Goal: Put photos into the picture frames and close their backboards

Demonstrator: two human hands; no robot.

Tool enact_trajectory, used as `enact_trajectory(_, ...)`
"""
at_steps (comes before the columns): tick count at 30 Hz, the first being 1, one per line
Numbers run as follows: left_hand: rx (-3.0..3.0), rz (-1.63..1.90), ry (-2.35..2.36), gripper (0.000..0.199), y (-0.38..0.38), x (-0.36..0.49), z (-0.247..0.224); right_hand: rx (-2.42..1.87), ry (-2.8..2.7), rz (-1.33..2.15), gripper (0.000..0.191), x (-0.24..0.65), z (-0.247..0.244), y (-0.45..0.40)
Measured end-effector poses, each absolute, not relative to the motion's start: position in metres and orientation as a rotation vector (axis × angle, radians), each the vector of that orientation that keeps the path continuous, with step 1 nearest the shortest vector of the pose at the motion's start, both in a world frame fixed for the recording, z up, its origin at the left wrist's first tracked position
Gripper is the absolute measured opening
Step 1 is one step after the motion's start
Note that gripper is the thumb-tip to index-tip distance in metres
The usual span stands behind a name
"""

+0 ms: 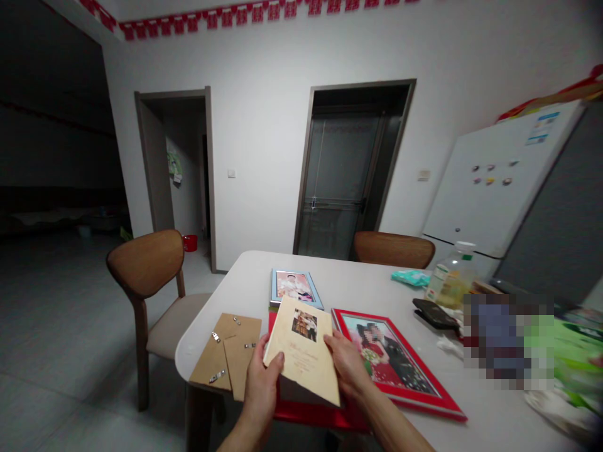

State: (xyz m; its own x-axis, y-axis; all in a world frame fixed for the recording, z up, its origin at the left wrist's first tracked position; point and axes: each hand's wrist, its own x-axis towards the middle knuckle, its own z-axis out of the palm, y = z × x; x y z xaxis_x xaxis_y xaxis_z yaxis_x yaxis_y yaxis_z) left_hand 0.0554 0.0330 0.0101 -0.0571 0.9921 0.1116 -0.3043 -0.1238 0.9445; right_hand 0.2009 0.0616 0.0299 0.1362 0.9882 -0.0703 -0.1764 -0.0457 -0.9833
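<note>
Between my two hands is a cream card (304, 351) with a small photo and printed text on it. My left hand (264, 383) grips its left edge, thumb on top. At the right edge, my right hand (348, 364) is closed on the same card. Beneath the card lies a red item (301, 411), mostly covered. A blue-framed picture (294, 289) is just behind the card, and a red-framed photo (400, 364) lies to the right. Two brown backing boards (228, 351) with metal clips overlap at the left.
The white table (358, 282) also holds a plastic bottle (450, 276), a black object (436, 314), a teal packet (409, 277) and green bags (570, 351) at the right. Wooden chairs stand at the left (146, 263) and far side (394, 248).
</note>
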Motion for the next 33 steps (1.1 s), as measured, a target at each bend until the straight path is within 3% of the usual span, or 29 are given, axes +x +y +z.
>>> enact_trajectory(7,1.795,1.089,1.389,0.052,0.021,0.038,0.007,-1.489,-1.220,1.149,0.043,0.237,0.027,0.070)
enact_trajectory(16,2.176,0.847,1.389,0.043,0.013,0.042,-0.003,-1.496,-1.339,1.078,0.041,0.222,0.017,0.083)
enact_trajectory(22,2.214,0.780,1.389,0.034,0.011,0.042,0.005,-1.815,-1.774,0.454,0.030,0.229,0.018,0.087)
enact_trajectory(29,2.216,0.843,1.360,0.047,0.009,0.017,0.009,-2.062,-1.946,0.146,0.030,0.236,0.018,0.083)
enact_trajectory(33,2.220,0.754,1.512,0.059,0.013,-0.033,0.011,-1.844,-1.994,0.170,0.034,0.211,0.029,0.073)
